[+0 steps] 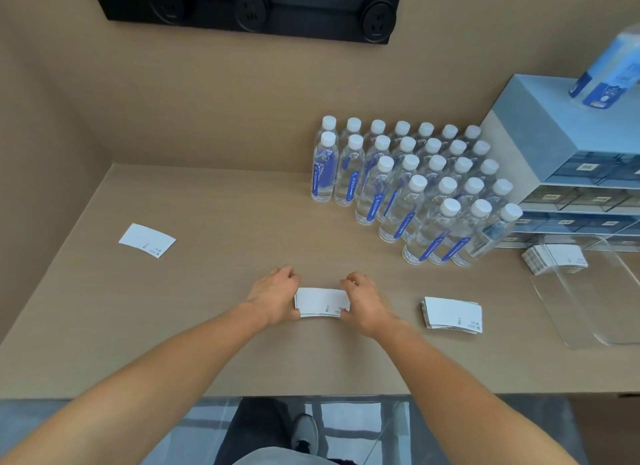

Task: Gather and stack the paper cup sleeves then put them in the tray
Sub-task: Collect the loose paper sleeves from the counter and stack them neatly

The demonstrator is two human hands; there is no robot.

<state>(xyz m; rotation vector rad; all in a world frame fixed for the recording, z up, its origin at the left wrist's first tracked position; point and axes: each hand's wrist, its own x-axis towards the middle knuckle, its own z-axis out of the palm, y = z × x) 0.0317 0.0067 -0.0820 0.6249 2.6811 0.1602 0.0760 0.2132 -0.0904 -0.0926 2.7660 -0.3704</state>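
A small stack of flat white paper cup sleeves (321, 302) lies on the tan table in front of me. My left hand (273, 296) grips its left end and my right hand (364, 300) grips its right end, fingers curled over the edges. A second stack of sleeves (452, 315) rests on the table to the right. One single sleeve (147, 239) lies alone at the far left. A clear plastic tray (595, 309) sits at the right edge, with another stack of sleeves (554, 258) at its far end.
Several rows of water bottles (408, 184) with white caps stand behind and to the right of my hands. A grey drawer unit (568, 160) stands at the back right, with blue packs (609, 73) on top. The table's front edge (311, 395) runs below my forearms.
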